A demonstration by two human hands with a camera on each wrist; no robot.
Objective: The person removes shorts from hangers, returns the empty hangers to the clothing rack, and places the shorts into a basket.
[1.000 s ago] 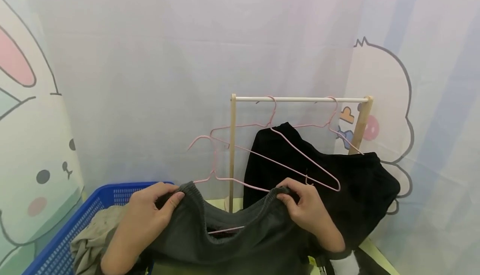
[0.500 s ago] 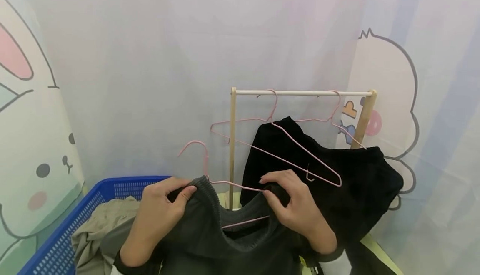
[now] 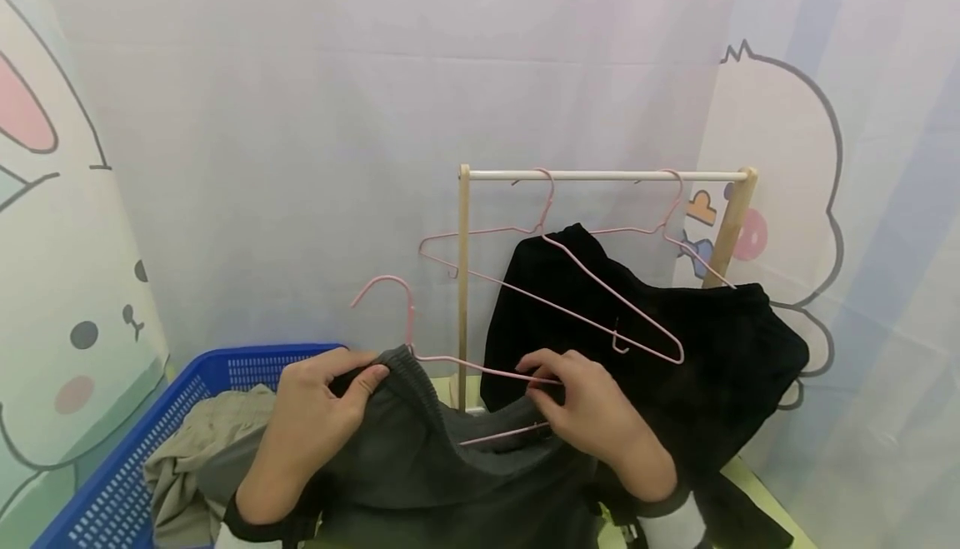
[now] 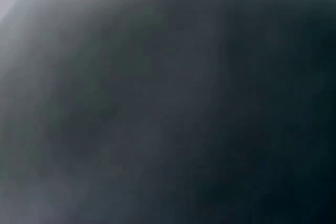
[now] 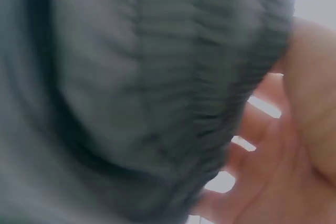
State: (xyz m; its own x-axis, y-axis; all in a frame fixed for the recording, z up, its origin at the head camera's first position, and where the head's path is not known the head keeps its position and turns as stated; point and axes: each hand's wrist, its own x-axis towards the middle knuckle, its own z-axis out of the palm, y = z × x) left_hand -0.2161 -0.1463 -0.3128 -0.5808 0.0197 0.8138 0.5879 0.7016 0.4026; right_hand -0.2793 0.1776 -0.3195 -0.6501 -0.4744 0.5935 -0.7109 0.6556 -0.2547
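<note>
A dark grey garment with a gathered elastic waistband (image 3: 420, 457) hangs low in the head view, a pink wire hanger (image 3: 410, 316) partly inside its opening. My left hand (image 3: 318, 416) pinches the left end of that waistband between thumb and fingers. At the other side, my right hand (image 3: 600, 416) pinches the hanger's right arm, thumb and fingertips meeting at the wire. The hanger's lower bar shows inside the opening; its left end is hidden by cloth. In the right wrist view the gathered waistband (image 5: 210, 51) lies beside my palm. Blurred dark cloth (image 4: 168, 98) fills the left wrist view.
Behind stands a small rack with a white rail (image 3: 600, 176) and wooden posts (image 3: 462, 299). From it hang a bare pink hanger (image 3: 600, 282) and another with a black elastic-waist garment (image 3: 675, 349). A blue basket (image 3: 112, 457) holding beige clothing (image 3: 202, 441) stands at left.
My right hand has gone from pinching the waistband's right side to pinching the hanger wire. The hanger and my left hand have shifted slightly; the hook now leans further left.
</note>
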